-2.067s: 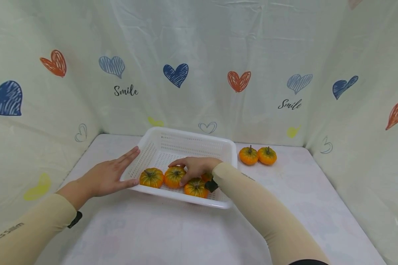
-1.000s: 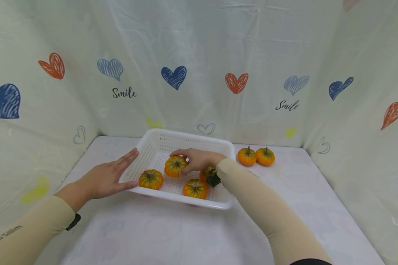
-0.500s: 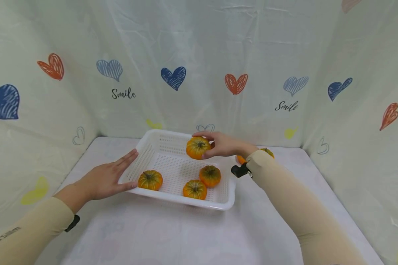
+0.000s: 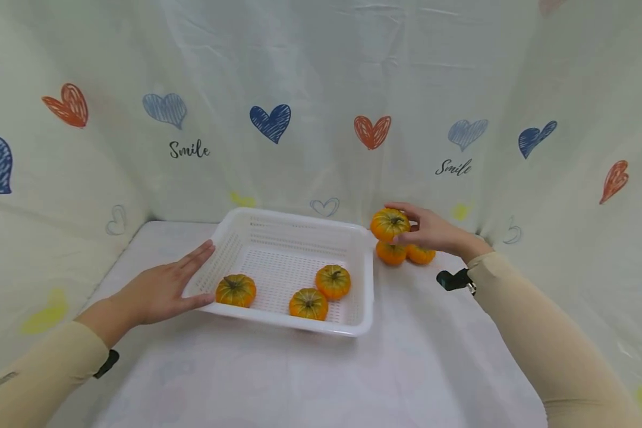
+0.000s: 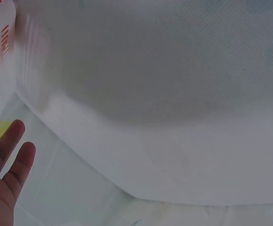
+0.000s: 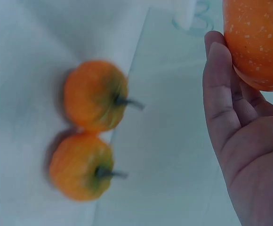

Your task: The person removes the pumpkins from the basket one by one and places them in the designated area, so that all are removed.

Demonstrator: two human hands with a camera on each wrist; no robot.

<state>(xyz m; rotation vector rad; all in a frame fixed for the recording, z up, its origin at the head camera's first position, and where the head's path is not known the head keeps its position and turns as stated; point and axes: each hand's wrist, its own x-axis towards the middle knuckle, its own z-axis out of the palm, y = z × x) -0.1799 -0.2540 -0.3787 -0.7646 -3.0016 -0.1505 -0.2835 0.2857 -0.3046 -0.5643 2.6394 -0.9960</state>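
Observation:
My right hand [image 4: 430, 230] holds a small orange pumpkin [image 4: 389, 224] between fingers and thumb, up above the back right of the table. In the right wrist view the held pumpkin [image 6: 259, 44] shows at the upper right corner, against my fingers. Below it, two more pumpkins [image 4: 391, 253] [image 6: 96, 95] stand side by side on the table, right of the white basket [image 4: 278, 217]. Inside the basket sit three pumpkins: one at the front left [image 4: 236, 290], two at the right [image 4: 333, 282]. My left hand [image 4: 157, 291], fingers straight, rests against the basket's left rim.
White cloth with hearts and the word Smile hangs behind and on both sides of the table [image 4: 299, 380]. The basket's slotted wall [image 5: 0, 47] shows at the upper left of the left wrist view.
My right hand has lifted a pumpkin out of the basket and carried it right, over the two on the table. The left hand stays at the basket's rim.

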